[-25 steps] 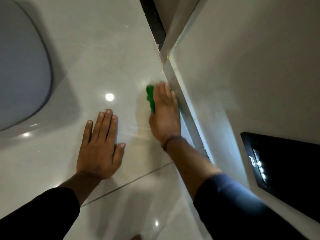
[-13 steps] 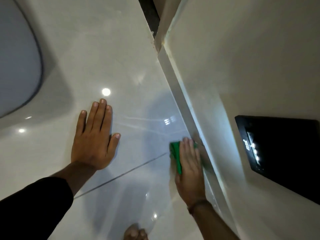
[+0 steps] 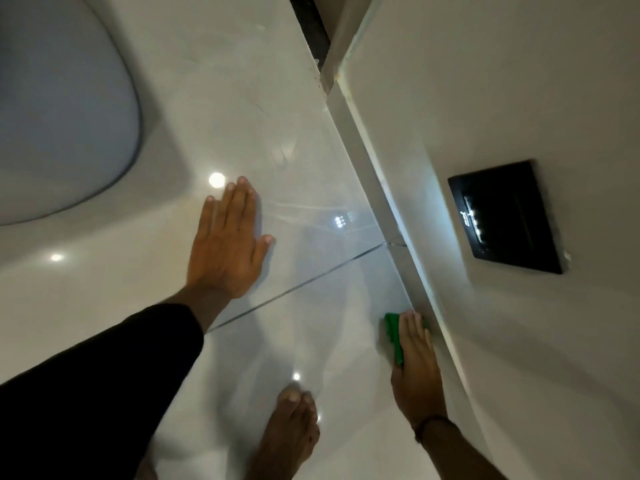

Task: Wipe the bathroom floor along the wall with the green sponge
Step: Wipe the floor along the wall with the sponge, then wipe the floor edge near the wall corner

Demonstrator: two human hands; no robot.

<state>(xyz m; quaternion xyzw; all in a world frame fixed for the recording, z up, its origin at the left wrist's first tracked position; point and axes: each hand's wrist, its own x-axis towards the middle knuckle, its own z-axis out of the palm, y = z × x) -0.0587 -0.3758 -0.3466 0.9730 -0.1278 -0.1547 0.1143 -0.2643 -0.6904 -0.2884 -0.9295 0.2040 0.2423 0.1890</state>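
My right hand (image 3: 415, 362) presses flat on the green sponge (image 3: 394, 332), which lies on the glossy pale floor tiles (image 3: 242, 98) right against the grey skirting (image 3: 377, 188) at the foot of the white wall (image 3: 485, 81). Only the sponge's left edge shows from under my fingers. My left hand (image 3: 227, 242) rests palm down with fingers spread on the floor, to the left of the skirting and farther from me than the sponge, just beyond a grout line (image 3: 301, 285).
A white toilet bowl (image 3: 59, 109) fills the upper left. A black plate with small lights (image 3: 505, 216) is set in the wall. My bare foot (image 3: 287, 434) stands on the tile near the bottom. A dark gap (image 3: 311, 22) opens at the wall's far end.
My right hand has slid the sponge along the skirting towards me, past the grout line. The left hand stays planted on the floor. My foot has come into view.
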